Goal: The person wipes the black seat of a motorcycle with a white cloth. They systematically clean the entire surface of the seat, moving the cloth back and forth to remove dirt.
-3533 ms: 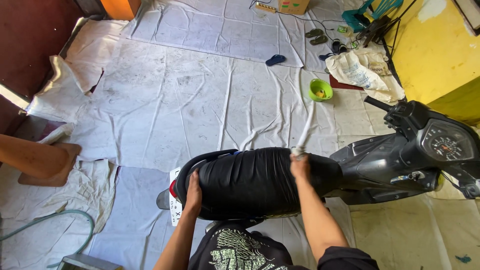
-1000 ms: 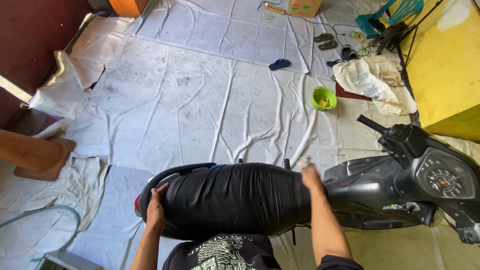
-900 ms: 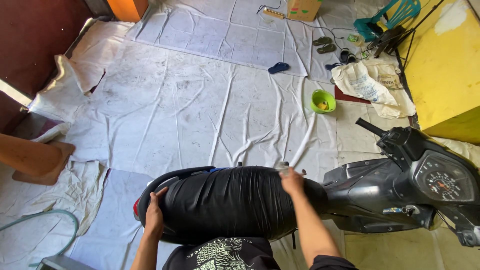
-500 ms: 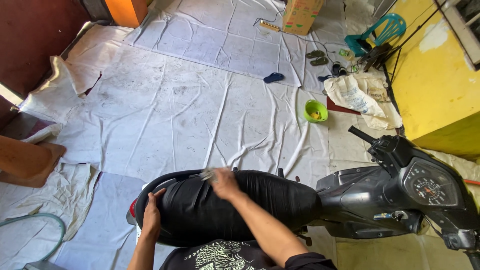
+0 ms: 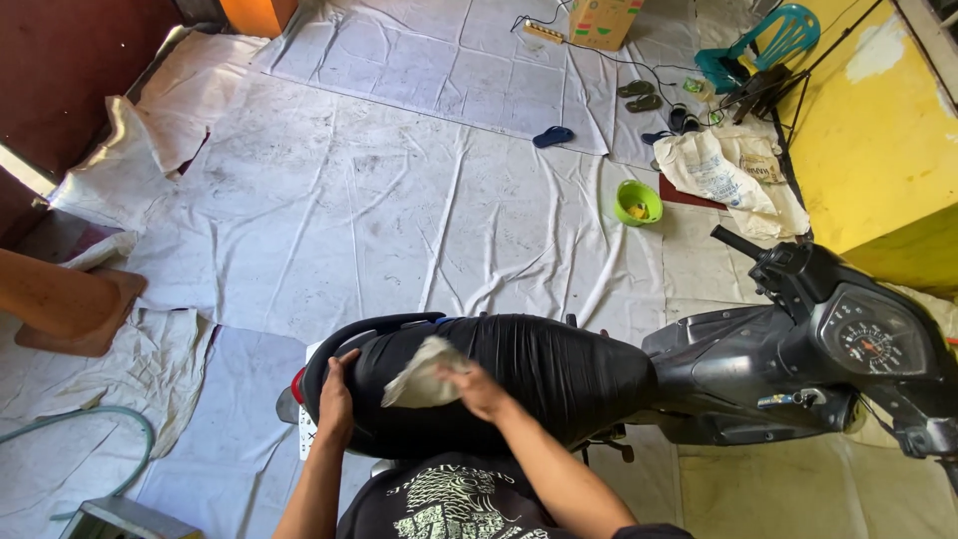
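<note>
Right now the right hand [image 5: 481, 387] is clamped around a pale crumpled cloth [image 5: 423, 372], pressing it flat onto the black scooter seat [image 5: 519, 384]. The cloth sits on the rear half of the seat, spilling out from the fingers toward nine o'clock. Over at the tail end, the left hand [image 5: 336, 401] is curled over the rounded back edge of the seat, fingers wrapped on it, just beside the red tail light [image 5: 296, 385]. The two hands are near each other, with the cloth between them.

The seat runs from nine o'clock to three o'clock across the lower middle of the view, its wrinkled black cover shiny in the light. At three o'clock the scooter's dark body [image 5: 733, 374] leads to the handlebar and round speedometer [image 5: 870, 342]. Under the whole machine lies a wide white floor sheet [image 5: 399, 190], creased and smudged.

Up at one o'clock a lime-green bowl [image 5: 638, 202] sits on the sheet, with a white sack [image 5: 714, 175] just beside it and a blue sandal [image 5: 552, 136] nearer twelve. A cardboard box [image 5: 606, 20] stands at the top edge, a teal plastic chair [image 5: 768, 48] at two o'clock by the yellow wall [image 5: 868, 140]. At eight o'clock a green hose [image 5: 85, 424] curves across the floor.
</note>
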